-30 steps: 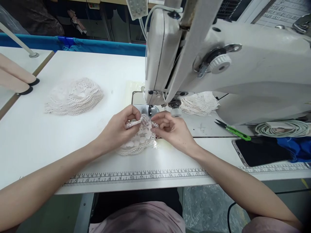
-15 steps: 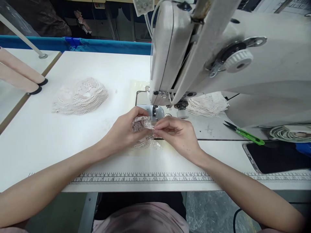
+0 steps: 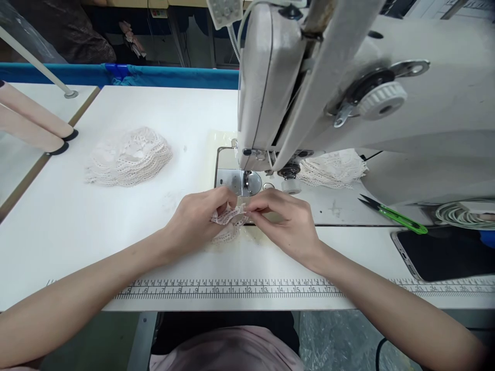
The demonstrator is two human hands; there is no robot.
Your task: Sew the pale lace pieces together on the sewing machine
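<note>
A small piece of white lace (image 3: 229, 221) is bunched between both my hands, just in front of the sewing machine's presser foot (image 3: 244, 180). My left hand (image 3: 197, 219) is closed round the lace's left side, fingers curled over it. My right hand (image 3: 284, 219) pinches the lace's right edge with thumb and forefinger. Most of the piece is hidden under my fingers. The white sewing machine (image 3: 348, 87) rises right behind my hands.
A stack of lace pieces (image 3: 129, 157) lies at the left of the white table (image 3: 77, 226). More lace (image 3: 332, 169) sits behind the needle. Green thread snips (image 3: 394, 215) and a dark phone (image 3: 444, 252) lie at the right. A printed ruler (image 3: 232, 289) runs along the front edge.
The lace lay spread out under my hands; both hands have gathered it into a small bunch and drawn a little back from the presser foot.
</note>
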